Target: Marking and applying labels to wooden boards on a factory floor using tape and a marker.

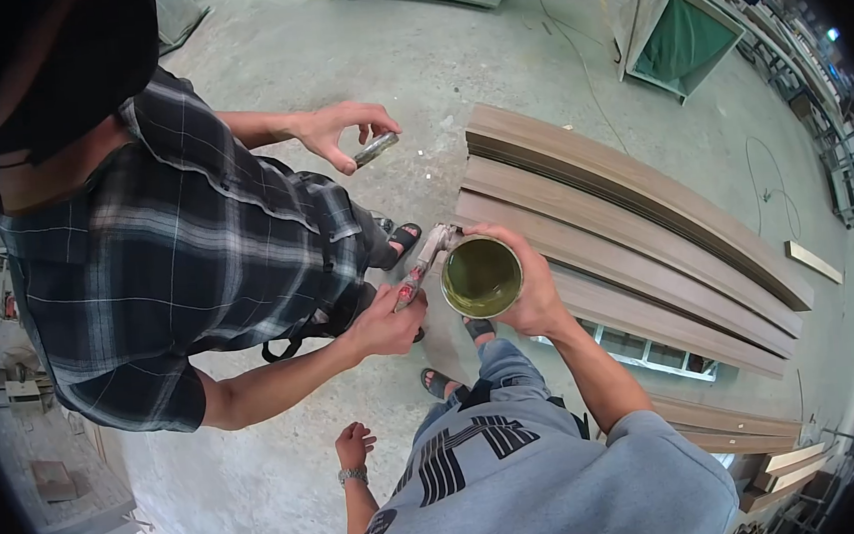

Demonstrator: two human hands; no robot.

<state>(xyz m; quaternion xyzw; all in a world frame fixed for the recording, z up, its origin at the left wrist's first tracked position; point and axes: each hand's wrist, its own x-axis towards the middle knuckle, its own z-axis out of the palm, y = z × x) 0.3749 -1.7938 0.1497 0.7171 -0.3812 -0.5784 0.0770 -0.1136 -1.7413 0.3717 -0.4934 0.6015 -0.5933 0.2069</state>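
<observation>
My right hand [530, 299] is wrapped round the side of an open round metal can [482, 278]. The inside of the can is olive green and shiny; whether liquid stands in it I cannot make out. My left hand [355, 443], with a metal watch on the wrist, hangs low with loosely bent fingers and holds nothing. Facing me, a co-worker's hand [388, 322] grips a stained tool with a reddish handle [413, 286], whose pale head [440, 236] is at the can's rim. The co-worker's other hand [341, 131] pinches a flat metal piece, like a lid [376, 150].
Long brown wood-look boards [624, 221] lie stacked side by side to the right, over a metal frame [650, 355]. The co-worker in a checked shirt [175, 247] stands close on the left. A green-lined bin [680, 41] is at the far right; a cable [587, 74] crosses the concrete floor.
</observation>
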